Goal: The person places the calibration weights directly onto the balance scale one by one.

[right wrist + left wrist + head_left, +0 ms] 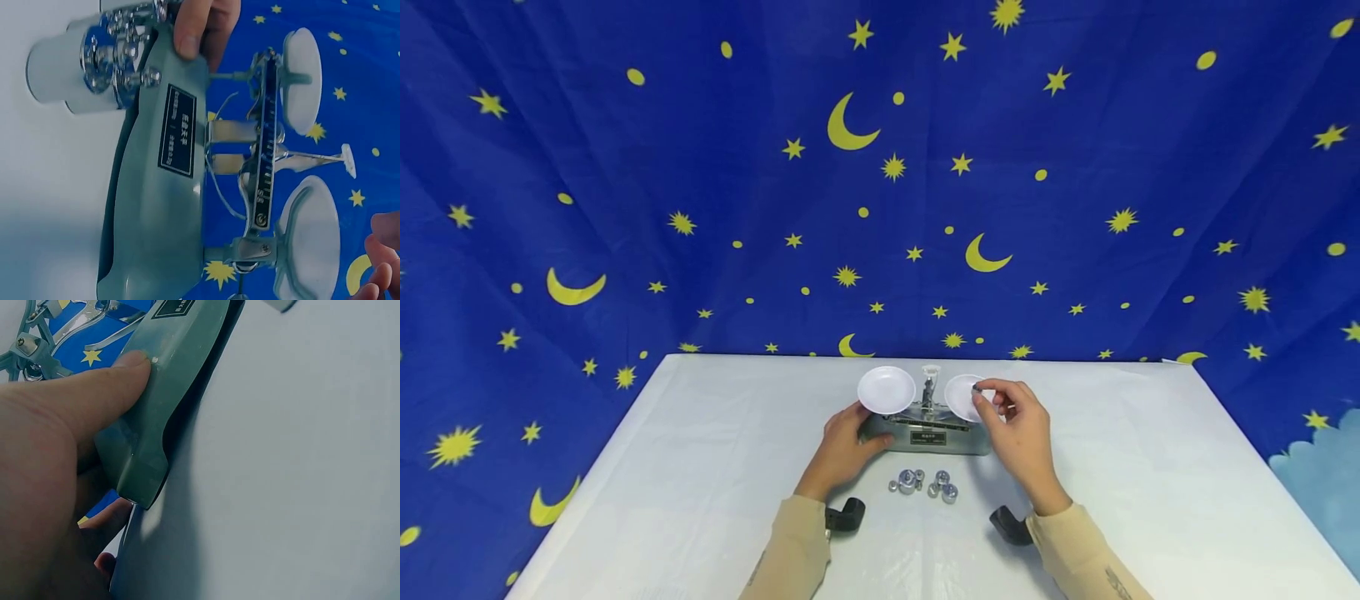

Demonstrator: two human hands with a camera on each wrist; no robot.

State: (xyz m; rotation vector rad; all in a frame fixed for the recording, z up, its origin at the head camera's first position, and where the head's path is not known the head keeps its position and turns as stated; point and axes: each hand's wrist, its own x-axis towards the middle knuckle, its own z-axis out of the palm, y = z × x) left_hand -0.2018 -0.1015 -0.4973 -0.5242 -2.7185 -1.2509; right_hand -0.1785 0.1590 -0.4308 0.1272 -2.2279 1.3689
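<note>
A green balance scale (958, 445) with a dark label stands near the table's far edge. My left hand (845, 450) grips the left end of its base, and the left wrist view shows the thumb (119, 381) pressed on the front face. Above it is the white left pan (886, 388), bare. Over the white right pan (957, 398), my right hand (1022, 429) pinches a small dark grey object (976, 388) between thumb and index finger; its kind is too small to tell. In the right wrist view only the fingertips (381, 275) show, beside that pan.
Several silver metal weights (907, 481) of differing sizes stand in two small groups on the white table (700, 500), in front of the base. A blue curtain (760, 200) with yellow stars and moons hangs behind the table. Black wrist camera mounts (1011, 527) stick out from the sleeves.
</note>
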